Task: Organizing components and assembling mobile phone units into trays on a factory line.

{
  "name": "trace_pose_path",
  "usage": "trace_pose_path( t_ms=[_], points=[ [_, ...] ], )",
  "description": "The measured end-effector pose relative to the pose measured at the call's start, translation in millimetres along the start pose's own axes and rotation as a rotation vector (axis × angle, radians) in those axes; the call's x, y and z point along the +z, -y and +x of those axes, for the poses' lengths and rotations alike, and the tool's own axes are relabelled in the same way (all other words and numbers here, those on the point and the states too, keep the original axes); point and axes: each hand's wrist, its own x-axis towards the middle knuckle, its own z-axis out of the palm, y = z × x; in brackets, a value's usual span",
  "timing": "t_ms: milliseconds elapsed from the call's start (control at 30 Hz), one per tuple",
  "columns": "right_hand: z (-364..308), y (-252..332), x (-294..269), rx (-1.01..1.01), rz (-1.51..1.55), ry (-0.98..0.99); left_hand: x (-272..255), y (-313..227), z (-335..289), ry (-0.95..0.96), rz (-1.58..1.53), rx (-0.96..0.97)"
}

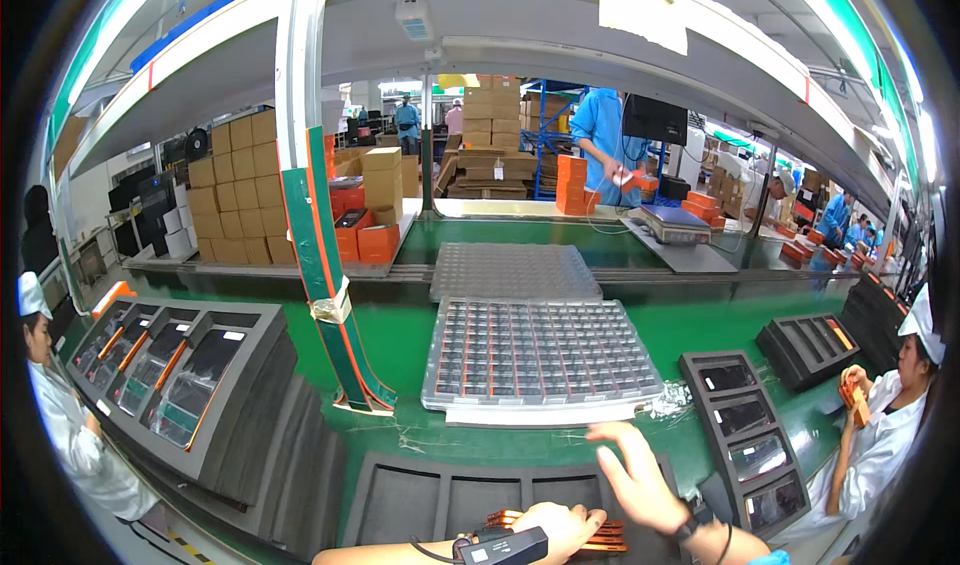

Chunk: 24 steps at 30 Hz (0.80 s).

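Note:
My left hand [560,528] lies flat at the bottom edge on a small stack of flat orange-edged devices [605,538], with a black wristband box on the forearm. My right hand [635,475] hovers just above it with fingers apart, holding nothing, pointing toward the clear plastic tray [540,353] full of several small dark parts. A dark foam tray [450,500] with long empty slots sits under both hands.
An empty clear tray [513,270] lies behind the full one. Slanted dark foam trays with devices stand at left [180,375] and right [750,435]. A taped diagonal post [325,265] rises centre-left. Seated workers flank both sides; cardboard boxes stack behind.

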Motion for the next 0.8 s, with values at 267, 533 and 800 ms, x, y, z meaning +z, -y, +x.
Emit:
trace_pose_path(
  t_ms=[267, 533, 800],
  points=[
    [153.3, -102.5, 75.9, -0.483, -0.298, 0.184, 13.2, 0.4, 1.5, -0.119, 0.026, 0.033],
    [144.1, -88.0, 99.8, -0.684, -0.536, 0.115, 6.3, -0.5, 4.5, -0.079, -0.019, 0.002],
    [197.1, -102.1, 96.8, -0.589, -0.536, 0.033, 8.4, 5.9, 3.8, -0.124, -0.045, 0.005]
  ],
)
